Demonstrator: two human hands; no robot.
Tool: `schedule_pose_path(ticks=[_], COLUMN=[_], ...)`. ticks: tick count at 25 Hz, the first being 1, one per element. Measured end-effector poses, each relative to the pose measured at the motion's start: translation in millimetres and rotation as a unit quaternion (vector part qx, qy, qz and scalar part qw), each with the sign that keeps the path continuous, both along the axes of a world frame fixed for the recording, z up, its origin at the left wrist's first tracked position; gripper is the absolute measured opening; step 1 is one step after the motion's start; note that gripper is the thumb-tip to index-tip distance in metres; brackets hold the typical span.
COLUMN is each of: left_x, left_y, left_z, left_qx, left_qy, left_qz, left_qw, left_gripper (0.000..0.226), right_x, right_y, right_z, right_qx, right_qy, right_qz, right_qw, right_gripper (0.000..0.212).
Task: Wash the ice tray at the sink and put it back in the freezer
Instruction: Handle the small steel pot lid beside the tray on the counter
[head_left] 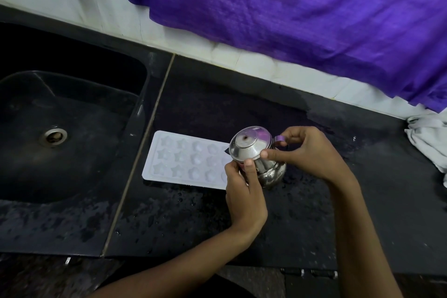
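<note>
Wet black tabletop (pixel 217 225) beside a dark sink (pixel 72 152); my left hand (pixel 244 191) and right hand (pixel 307 152) grip a steel pot (pixel 256 155), hiding the white ice tray's (pixel 183 157) end, perhaps touching.

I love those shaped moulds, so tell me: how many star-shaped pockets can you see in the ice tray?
6 in the ice tray on the counter: its two leftmost columns, three rows each. The pockets to their right look round, and the steel pot hides the tray's right end, so more may exist.
</note>
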State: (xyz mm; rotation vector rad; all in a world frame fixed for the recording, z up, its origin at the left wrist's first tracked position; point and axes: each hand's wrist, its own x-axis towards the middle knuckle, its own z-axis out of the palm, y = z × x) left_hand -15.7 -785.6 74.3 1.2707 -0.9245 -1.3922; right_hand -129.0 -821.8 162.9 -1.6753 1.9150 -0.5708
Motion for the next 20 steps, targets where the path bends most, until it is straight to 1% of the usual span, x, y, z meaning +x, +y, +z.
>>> schedule_pose_path(ticks=[3, 5, 7, 9, 11, 15, 16, 20], left_x=[-0.3, 0.0, 0.3, -0.3, -1.5, -2.7, -2.8, -3.4], left_y=[0.0, 0.4, 1.1, 2.9, 7.0, 18.9, 21.2, 24.3], left_z=[0.4, 1.4, 1.9, 1.6, 0.0, -4.0, -5.2, -8.6], left_qx=[-0.021, -0.043, -0.063, -0.074, -0.078, -0.055, -0.044, -0.009], left_qy=[0.001, 0.001, 0.002, 0.004, 0.004, 0.012, 0.014, 0.003], left_qz=[0.004, 0.010, 0.018, 0.029, 0.039, 0.033, 0.032, 0.027], left_qw=[1.000, 0.999, 0.998, 0.997, 0.996, 0.998, 0.998, 1.000], left_gripper=[0.028, 0.036, 0.041, 0.041, 0.043, 0.041, 0.040, 0.030], right_x=[0.2, 0.0, 0.4, 1.1, 1.5, 1.2, 1.3, 3.4], right_y=[2.9, 5.3, 7.6, 10.0, 12.4, 16.8, 17.4, 19.3], right_z=[1.2, 0.3, -0.7, -1.4, -2.0, -4.1, -5.1, -8.3], right_qx=[-0.015, -0.024, -0.032, -0.034, -0.030, -0.008, 0.000, 0.013], right_qy=[-0.015, -0.038, -0.065, -0.082, -0.091, -0.073, -0.065, -0.046], right_qz=[0.002, -0.002, -0.004, -0.007, -0.004, 0.013, 0.016, 0.015], right_qw=[1.000, 0.999, 0.997, 0.996, 0.995, 0.997, 0.998, 0.999], right_gripper=[0.064, 0.055, 0.047, 0.045, 0.048, 0.070, 0.072, 0.064])
